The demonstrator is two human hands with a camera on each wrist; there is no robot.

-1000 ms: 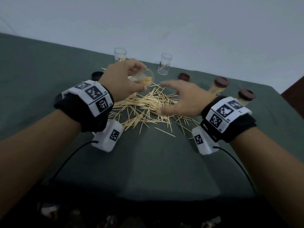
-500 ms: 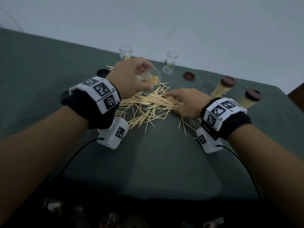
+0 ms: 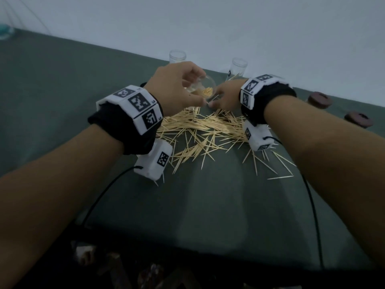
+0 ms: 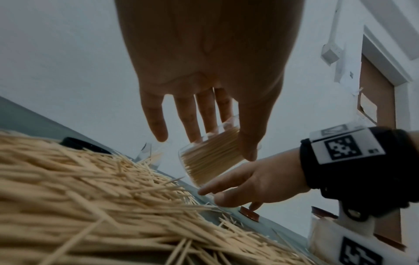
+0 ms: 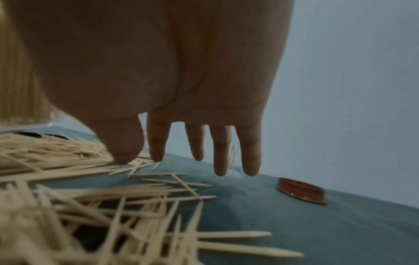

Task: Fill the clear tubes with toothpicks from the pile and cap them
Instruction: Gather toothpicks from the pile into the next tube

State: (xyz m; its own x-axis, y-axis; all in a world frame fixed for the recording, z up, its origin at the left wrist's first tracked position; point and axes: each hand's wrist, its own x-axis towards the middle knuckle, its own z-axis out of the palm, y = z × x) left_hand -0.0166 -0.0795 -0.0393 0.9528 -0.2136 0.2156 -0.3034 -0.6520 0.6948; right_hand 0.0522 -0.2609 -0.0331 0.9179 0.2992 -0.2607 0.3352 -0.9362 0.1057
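My left hand [image 3: 194, 85] grips a clear tube [image 3: 205, 88], tilted with its mouth toward me and holding a bundle of toothpicks [image 4: 211, 157]. It hangs over the far edge of the loose toothpick pile [image 3: 200, 130] on the green table. My right hand [image 3: 225, 97] is just right of and below the tube's mouth. Its fingers are straight and point down, and the thumb and index tips [image 5: 156, 156] touch toothpicks at the pile's far rim. I see nothing gripped in it.
Two open clear tubes [image 3: 177, 56] [image 3: 238, 66] stand at the back by the wall. A loose brown cap [image 5: 301, 191] lies right of my right hand. Two brown-capped tubes [image 3: 319, 100] [image 3: 358, 119] lie far right. A black cap [image 4: 83, 145] sits behind the pile.
My right hand left the middle of the pile and moved away from me to the tube's mouth. The left hand kept holding the tilted tube. The head view moved closer.
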